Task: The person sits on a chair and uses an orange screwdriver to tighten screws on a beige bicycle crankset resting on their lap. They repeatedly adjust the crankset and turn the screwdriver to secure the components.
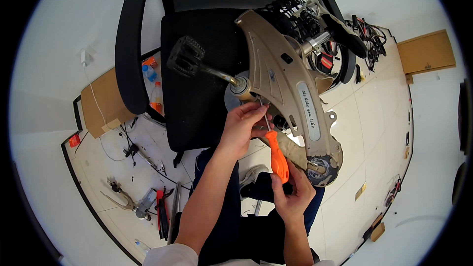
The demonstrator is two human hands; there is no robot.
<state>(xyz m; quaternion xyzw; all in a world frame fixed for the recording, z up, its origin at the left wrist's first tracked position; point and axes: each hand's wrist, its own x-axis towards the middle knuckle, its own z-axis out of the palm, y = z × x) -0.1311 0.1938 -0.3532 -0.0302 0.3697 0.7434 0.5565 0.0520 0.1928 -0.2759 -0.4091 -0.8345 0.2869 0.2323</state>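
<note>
A screwdriver with an orange plastic handle [277,156] and a thin metal shaft stands tilted, tip up, against the underside of a beige metal chain guard [286,83] that rests on the seat of a black mesh office chair [197,83]. The right hand [293,192] is closed around the lower end of the handle, fingers curled on it from below and the thumb alongside. The left hand [244,128] sits higher, its fingertips [262,112] pinched together on the shaft just above the handle, close to where the tip meets the guard beside a silver crank arm with a black pedal [186,56]. The handle lies between the two hands, the shaft running up through the left fingers. On the tiled floor to the left lie pliers [120,198], red-handled tools [161,212] and plastic bottles [150,76] beside brown cardboard [103,99].
</note>
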